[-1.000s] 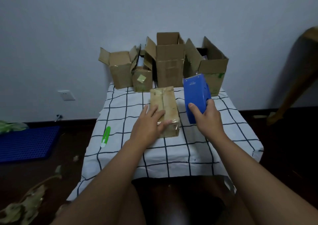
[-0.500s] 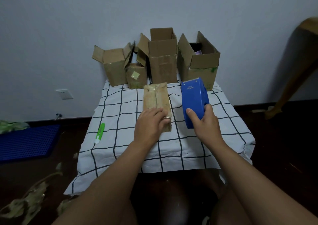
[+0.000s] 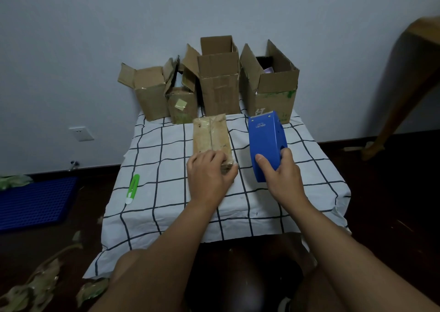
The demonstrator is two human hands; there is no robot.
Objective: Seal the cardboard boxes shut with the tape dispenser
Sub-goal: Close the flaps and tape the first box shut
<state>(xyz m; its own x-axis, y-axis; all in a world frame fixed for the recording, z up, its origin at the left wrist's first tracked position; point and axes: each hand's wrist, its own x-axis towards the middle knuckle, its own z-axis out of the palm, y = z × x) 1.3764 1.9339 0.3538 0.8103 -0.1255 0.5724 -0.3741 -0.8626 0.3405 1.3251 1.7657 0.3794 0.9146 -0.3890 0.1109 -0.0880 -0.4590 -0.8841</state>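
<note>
Box: lies flat on desk, long axis running away from the person.
Left hand: fingers curled over box's near end, steadying it.
Right hand: grips dispenser, just right of box, nearer the seam's near end.

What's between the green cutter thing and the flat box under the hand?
Nothing, only bare checked cloth lies between the green cutter and the flat box, as the head view shows.

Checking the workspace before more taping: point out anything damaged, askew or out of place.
The small open box in the back row has a torn, crumpled flap. Scraps of used tape litter the floor at lower left. The green utility knife lies near the cloth's left edge. Otherwise nothing stands out.
</note>
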